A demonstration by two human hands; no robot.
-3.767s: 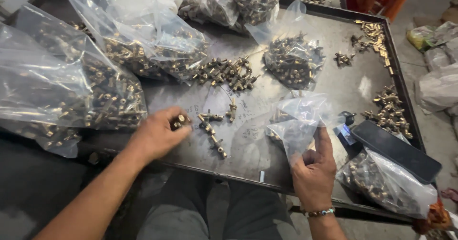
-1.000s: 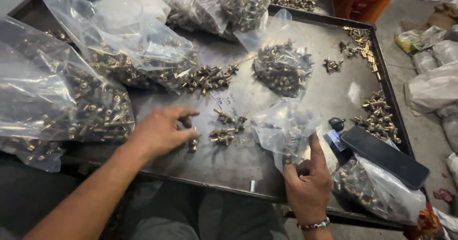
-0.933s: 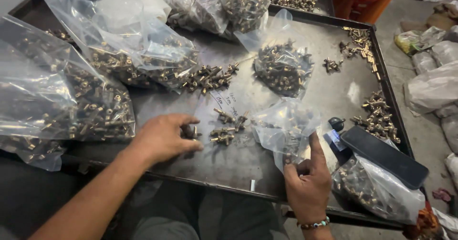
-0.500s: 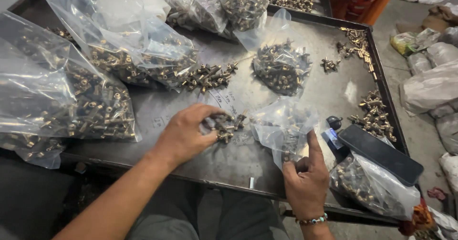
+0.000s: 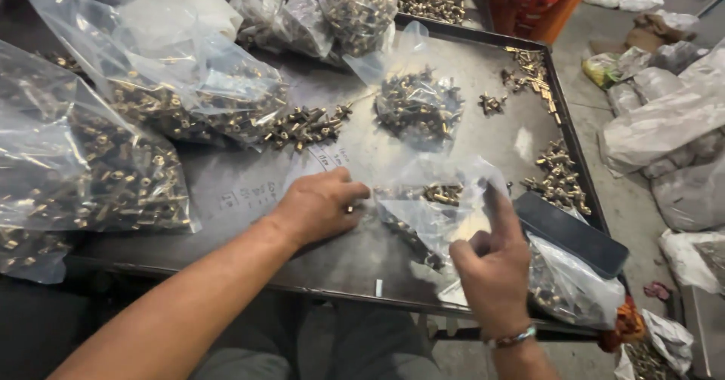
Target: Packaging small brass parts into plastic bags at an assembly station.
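So the left hand [image 5: 321,205] is curling over in a loose fist, knuckles up, fingers closed around a small clump of brass fittings [image 5: 350,208]. Only a bit of metal is peeking out by the fingertips, so how many it's gripping is impossible to tell. It's sitting right at the mouth of a small clear plastic bag [image 5: 434,206], basically touching the edge.

The right hand [image 5: 495,270] is holding that bag from the other side: index finger sticking straight up along the plastic, thumb and the other fingers pinching the film to keep the mouth open. There's a metal bracelet [image 5: 512,338] on that wrist.

The bag is lying flat with its long axis running roughly left to right, opening facing the left hand, and a handful of fittings is already sitting inside.

All of this is happening on a big dark metal tray [image 5: 317,267] with a raised rim. Larger bags of brass parts [image 5: 98,176] are piling up on the left and along the back, loose heaps of fittings [image 5: 559,180] are lying near the right rim, and a flat dark rectangular thing [image 5: 570,233] is resting by the right hand. Beyond the tray there's a grey concrete floor [image 5: 604,101] with whitish sacks [image 5: 664,120].
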